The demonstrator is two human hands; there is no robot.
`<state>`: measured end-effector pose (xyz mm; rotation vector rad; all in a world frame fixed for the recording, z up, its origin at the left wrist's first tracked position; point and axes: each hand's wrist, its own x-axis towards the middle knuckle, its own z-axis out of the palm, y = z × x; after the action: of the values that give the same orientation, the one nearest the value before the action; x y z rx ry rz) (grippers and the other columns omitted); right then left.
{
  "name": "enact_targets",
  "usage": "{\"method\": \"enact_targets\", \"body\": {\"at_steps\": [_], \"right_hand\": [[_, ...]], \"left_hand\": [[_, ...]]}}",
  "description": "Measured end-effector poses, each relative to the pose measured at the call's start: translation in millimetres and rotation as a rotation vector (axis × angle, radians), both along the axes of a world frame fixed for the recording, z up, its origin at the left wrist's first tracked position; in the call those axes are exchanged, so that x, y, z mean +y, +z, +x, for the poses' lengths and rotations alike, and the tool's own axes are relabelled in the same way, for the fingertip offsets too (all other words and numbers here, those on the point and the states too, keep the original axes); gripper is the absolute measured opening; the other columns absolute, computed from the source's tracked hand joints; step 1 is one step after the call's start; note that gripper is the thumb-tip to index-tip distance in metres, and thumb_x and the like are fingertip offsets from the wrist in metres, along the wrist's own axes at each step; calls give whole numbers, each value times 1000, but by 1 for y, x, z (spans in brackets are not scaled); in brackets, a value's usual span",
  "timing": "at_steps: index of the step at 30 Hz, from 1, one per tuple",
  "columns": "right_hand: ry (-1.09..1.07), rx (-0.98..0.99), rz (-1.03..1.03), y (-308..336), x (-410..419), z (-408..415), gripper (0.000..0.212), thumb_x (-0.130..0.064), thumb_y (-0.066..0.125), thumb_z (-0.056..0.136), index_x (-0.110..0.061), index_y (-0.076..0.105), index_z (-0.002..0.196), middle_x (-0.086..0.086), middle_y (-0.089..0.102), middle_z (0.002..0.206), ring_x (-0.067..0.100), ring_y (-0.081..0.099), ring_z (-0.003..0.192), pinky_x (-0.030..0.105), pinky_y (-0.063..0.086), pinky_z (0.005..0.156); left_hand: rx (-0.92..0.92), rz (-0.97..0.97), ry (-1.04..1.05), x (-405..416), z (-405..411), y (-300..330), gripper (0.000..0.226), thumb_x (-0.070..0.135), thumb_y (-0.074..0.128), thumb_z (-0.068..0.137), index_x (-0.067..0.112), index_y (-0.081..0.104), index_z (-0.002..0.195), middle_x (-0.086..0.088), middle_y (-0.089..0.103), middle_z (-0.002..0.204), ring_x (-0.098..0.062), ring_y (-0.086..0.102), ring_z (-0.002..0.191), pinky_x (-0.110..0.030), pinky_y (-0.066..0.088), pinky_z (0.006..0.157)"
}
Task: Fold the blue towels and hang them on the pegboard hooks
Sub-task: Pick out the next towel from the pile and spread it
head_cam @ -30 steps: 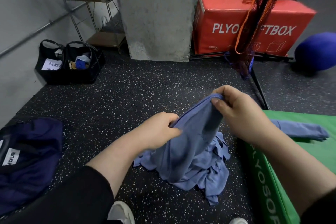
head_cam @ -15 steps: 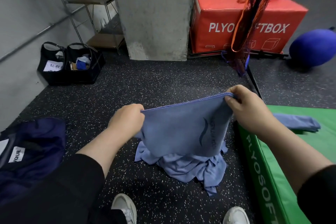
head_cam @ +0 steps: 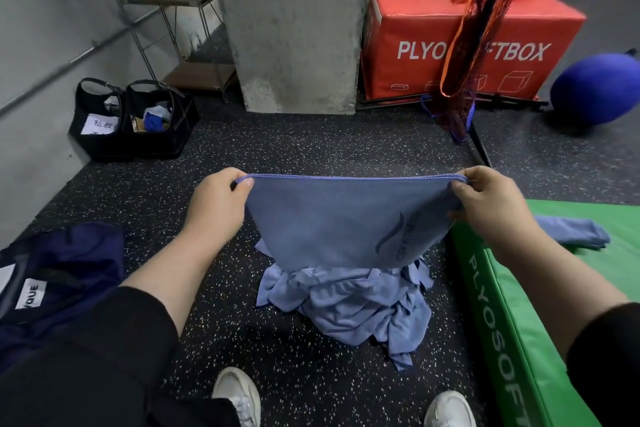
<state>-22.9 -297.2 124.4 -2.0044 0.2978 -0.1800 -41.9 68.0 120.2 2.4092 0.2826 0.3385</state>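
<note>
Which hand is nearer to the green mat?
The right hand, gripping the towel corner at the green mat edge. The left hand holds the far corner, over the floor.

A stretched blue cloth towel (head_cam: 332, 222) hangs between the left hand (head_cam: 216, 210) and right hand (head_cam: 491, 208), above a crumpled pile of blue towels (head_cam: 349, 308) on the speckled rubber floor (head_cam: 311, 146). Right of the pile lies a green padded mat (head_cam: 554, 340), carrying 1 folded blue towel (head_cam: 571, 230). Behind stands a grey concrete pillar (head_cam: 291, 24).
</note>
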Motion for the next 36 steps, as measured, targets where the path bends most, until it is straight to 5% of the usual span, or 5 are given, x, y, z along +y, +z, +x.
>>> {"method": "enact_targets", "body": {"at_steps": [12, 19, 24, 31, 36], "right_hand": [[-47, 104, -354, -10, -14, 17, 16, -15, 56, 97, -7, 68, 107, 14, 65, 86, 28, 56, 74, 32, 41, 70], [303, 84, -438, -8, 15, 7, 65, -33, 78, 86, -24, 48, 142, -4, 56, 142, 15, 53, 130, 36, 39, 112], [654, -65, -214, 17, 76, -4, 54, -37, 78, 86, -28, 58, 135, -18, 65, 129, -8, 55, 120, 25, 45, 104], [701, -71, -64, 23, 95, 3, 31, -26, 73, 92, 0, 59, 83, 4, 47, 65, 7, 39, 62, 30, 32, 57], [650, -99, 139, 25, 88, 6, 22, -29, 63, 91, -8, 63, 89, 7, 56, 76, 15, 45, 71, 36, 37, 66]], "left_hand": [[-172, -333, -183, -27, 15, 25, 18, 28, 50, 103, 24, 67, 103, -3, 71, 90, -13, 58, 80, -40, 47, 75], [-85, -319, -442, -73, 22, 34, 14, 17, 66, 97, 27, 70, 88, 13, 70, 77, 5, 57, 69, -14, 43, 69], [12, -341, -580, -96, 27, 30, 7, 16, 74, 91, 18, 72, 85, 7, 69, 73, -4, 60, 68, -28, 49, 72], [89, -506, -565, -86, 22, 31, 11, 22, 71, 94, 16, 62, 92, -4, 55, 62, -14, 43, 56, -28, 35, 54], [394, -602, -679, -80, 11, 23, 29, 21, 73, 93, 10, 64, 118, -14, 76, 107, -20, 72, 99, -43, 55, 94]]}}
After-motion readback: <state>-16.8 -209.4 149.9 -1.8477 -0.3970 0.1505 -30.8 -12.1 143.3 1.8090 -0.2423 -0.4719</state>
